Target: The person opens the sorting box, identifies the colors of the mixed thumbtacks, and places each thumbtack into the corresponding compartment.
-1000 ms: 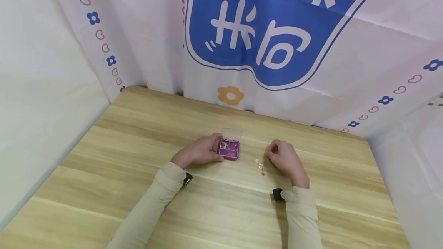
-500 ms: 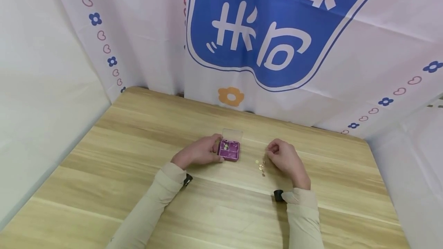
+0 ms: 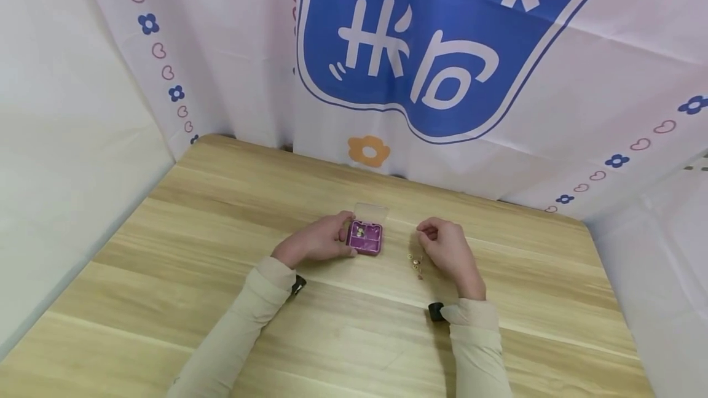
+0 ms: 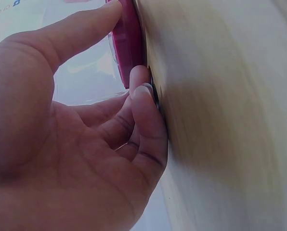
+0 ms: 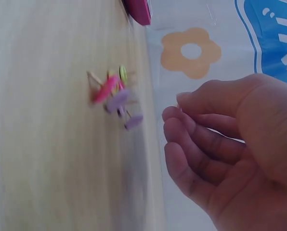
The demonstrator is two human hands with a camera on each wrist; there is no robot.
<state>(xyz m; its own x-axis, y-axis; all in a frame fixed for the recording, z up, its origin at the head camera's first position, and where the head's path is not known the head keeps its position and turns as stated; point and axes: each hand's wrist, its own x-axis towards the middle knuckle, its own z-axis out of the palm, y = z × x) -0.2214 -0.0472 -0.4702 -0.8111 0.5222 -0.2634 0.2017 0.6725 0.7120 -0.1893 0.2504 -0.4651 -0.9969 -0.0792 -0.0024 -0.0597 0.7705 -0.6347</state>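
My left hand (image 3: 318,239) grips a small purple divided box (image 3: 366,244) by its left side, thumb at the near corner and fingers at the far one. Its clear lid (image 3: 372,212) is tipped back. A few small yellow-green pieces (image 3: 361,232) lie in the far left compartment. To the right of the box, my right hand (image 3: 450,253) hovers over the table with thumb and forefinger pinched together. A tiny pale tip shows there in the right wrist view, apparently a thumbtack, almost wholly hidden. Below those fingers lie several thumbtacks (image 5: 118,100) with pink, purple and green heads.
The wood-grain table (image 3: 354,343) stretches out around both hands. A white curtain (image 3: 249,78) with a blue printed emblem hangs along its back edge. Dark straps with small devices (image 3: 437,312) sit at the wrists.
My right hand has risen off the thumbtack pile and shifted left toward the box, fingertips still pinched. My left hand keeps its hold on the box in the same place.
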